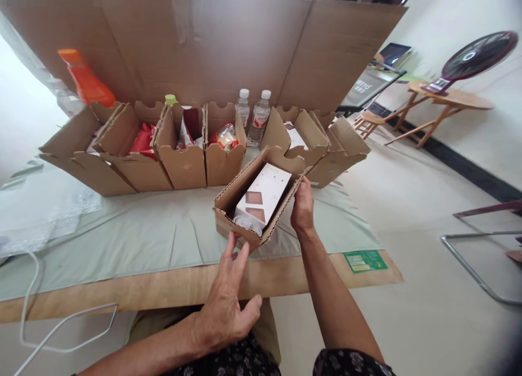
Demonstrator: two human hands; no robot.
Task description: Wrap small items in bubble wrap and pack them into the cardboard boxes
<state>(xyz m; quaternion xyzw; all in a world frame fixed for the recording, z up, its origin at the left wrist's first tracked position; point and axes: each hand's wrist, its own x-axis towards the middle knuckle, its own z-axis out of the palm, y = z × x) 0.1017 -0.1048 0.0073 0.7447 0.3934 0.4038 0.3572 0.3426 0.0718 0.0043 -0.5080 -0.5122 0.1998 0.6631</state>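
A small open cardboard bin (222,215) sits tilted at an angle near the table's front edge, pulled out from the row behind it. Inside lies a white box with brown squares (267,188), with some clear crumpled plastic (248,222) at its near end. My right hand (303,205) grips the bin's right wall, its fingers partly hidden beneath or behind the cardboard. At the near end, my left hand (232,292) is open with fingers spread, the fingertips at or touching the front wall.
Several cardboard bins (181,167) holding packets stand in a row behind. Two water bottles (260,118) fill a gap there; an orange bottle (87,82) is at left. A tall cardboard panel (228,39) rises behind. Bubble wrap (49,213) and a white cable (73,313) lie left.
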